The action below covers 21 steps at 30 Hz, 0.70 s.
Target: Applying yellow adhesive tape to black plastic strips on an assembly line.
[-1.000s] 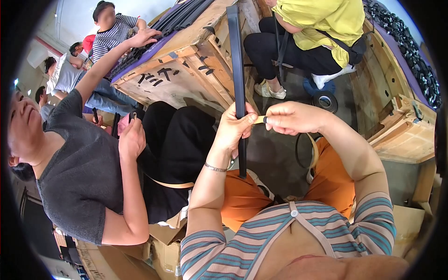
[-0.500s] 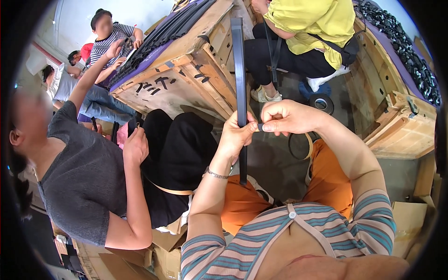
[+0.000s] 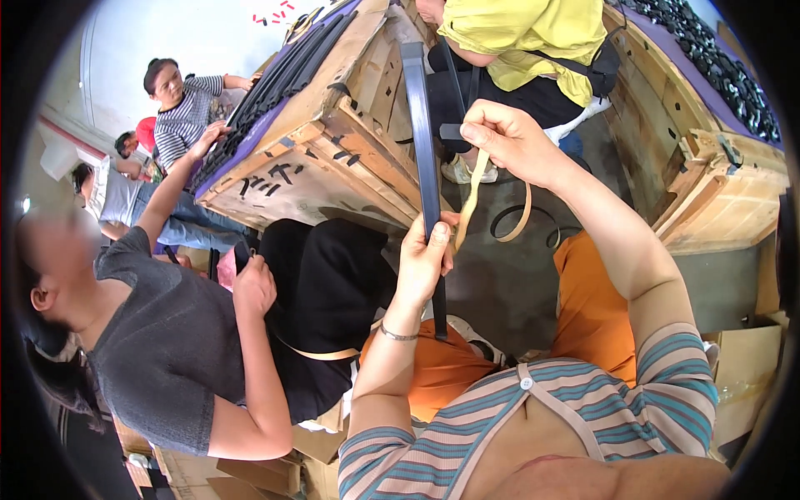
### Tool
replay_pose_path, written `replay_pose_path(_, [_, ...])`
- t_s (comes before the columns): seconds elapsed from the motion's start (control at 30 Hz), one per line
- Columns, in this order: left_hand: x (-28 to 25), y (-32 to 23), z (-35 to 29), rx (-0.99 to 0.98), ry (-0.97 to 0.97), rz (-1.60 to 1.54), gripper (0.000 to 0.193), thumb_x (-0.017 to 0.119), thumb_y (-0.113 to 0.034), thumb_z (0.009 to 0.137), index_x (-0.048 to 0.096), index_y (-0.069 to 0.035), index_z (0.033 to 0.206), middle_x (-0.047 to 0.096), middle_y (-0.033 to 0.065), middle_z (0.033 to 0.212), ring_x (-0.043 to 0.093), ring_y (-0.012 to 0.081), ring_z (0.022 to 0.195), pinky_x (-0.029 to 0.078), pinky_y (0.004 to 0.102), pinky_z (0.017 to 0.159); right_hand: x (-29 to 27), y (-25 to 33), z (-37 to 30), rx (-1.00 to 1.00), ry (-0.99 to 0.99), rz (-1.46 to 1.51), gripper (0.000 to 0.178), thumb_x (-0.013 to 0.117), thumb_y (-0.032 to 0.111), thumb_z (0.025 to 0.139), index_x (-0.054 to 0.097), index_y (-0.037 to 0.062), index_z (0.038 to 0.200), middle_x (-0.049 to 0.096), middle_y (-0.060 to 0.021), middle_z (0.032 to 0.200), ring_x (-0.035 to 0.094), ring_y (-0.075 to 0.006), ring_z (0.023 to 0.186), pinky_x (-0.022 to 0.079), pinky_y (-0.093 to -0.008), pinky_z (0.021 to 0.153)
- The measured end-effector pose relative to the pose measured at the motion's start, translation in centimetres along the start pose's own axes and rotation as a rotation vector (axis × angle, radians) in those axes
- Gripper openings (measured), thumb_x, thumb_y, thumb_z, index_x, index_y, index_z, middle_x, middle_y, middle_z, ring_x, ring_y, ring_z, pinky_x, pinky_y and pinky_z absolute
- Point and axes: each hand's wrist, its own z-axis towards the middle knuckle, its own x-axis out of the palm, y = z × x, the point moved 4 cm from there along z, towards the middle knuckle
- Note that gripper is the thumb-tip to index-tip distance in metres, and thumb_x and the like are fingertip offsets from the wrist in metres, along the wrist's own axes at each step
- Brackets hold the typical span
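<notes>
My left hand (image 3: pixel 425 250) is closed around a long black flat bar (image 3: pixel 423 158), which stands nearly upright in front of me and reaches down to my left thigh. Between the thumb and fingers of my right hand (image 3: pixel 504 142) is a tape strip (image 3: pixel 472 196), raised to the right of the bar. One short end of it shows black, and the rest shows a tan face. From there the strip runs down, twisted, to the fingers of my left hand. Another length hangs from my right hand in a loose loop over the floor.
Close on my left sits a person in a grey shirt (image 3: pixel 175 333), holding a small dark piece. Ahead, a wooden crate (image 3: pixel 317 158) carries many black bars. A person in yellow (image 3: pixel 525 42) sits beyond my hands. Another wooden crate (image 3: pixel 708 192) with dark metallic parts stands at right.
My right hand has moved up and away from my left hand, drawing out the tape strip so its tan face shows. The bar stays in my left hand. The neighbour's raised far arm has come down.
</notes>
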Motion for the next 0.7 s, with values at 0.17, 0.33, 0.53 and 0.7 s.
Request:
replay_pose_path(0.17, [0.49,-0.12,-0.24,-0.034,0.029,-0.003,0.021,0.048,-0.022,0.093,0.052,-0.002,0.097,0.057,0.0137,0.103,0.042,0.0051,0.046,0.032,0.0176,0.04,0.13,0.15,0.42,-0.09,-0.025,0.007,0.023,0.06,0.02,0.087,0.05,0.0059,0.073,0.039,0.0086,0.064,0.034,-0.0009,0.061,0.03,-0.0192,0.053])
replay_pose_path(0.33, [0.83,0.01,-0.35,-0.05,0.035,0.01,0.021,0.048,-0.022,0.093,0.053,-0.002,0.096,0.058,0.015,0.103,0.042,0.0047,0.045,0.032,0.0169,0.04,-0.05,0.5,0.36,-0.115,-0.011,0.066,0.019,0.058,0.017,0.088,0.051,0.0054,0.075,0.045,0.005,0.064,0.041,-0.0009,0.057,0.033,-0.0174,0.05])
replay_pose_path(0.53, [0.82,0.12,-0.33,-0.052,0.029,0.003,0.022,0.049,-0.023,0.093,0.054,-0.002,0.095,0.06,0.0121,0.099,0.041,0.0036,0.044,0.032,0.0168,0.039,-0.34,0.4,0.24,-0.061,-0.021,0.117,0.019,0.059,0.019,0.088,0.051,0.0057,0.076,0.045,0.0056,0.063,0.042,-0.0012,0.054,0.035,-0.0168,0.049])
replay_pose_path(0.7, [1.03,0.06,-0.34,-0.052,0.035,0.008,0.024,0.049,-0.025,0.092,0.054,-0.002,0.095,0.06,0.01,0.097,0.04,0.0026,0.043,0.032,0.0167,0.039,-0.39,0.18,0.3,-0.025,0.005,0.159,0.02,0.06,0.021,0.087,0.054,0.0064,0.075,0.048,0.0057,0.066,0.043,-0.0021,0.058,0.037,-0.0181,0.052])
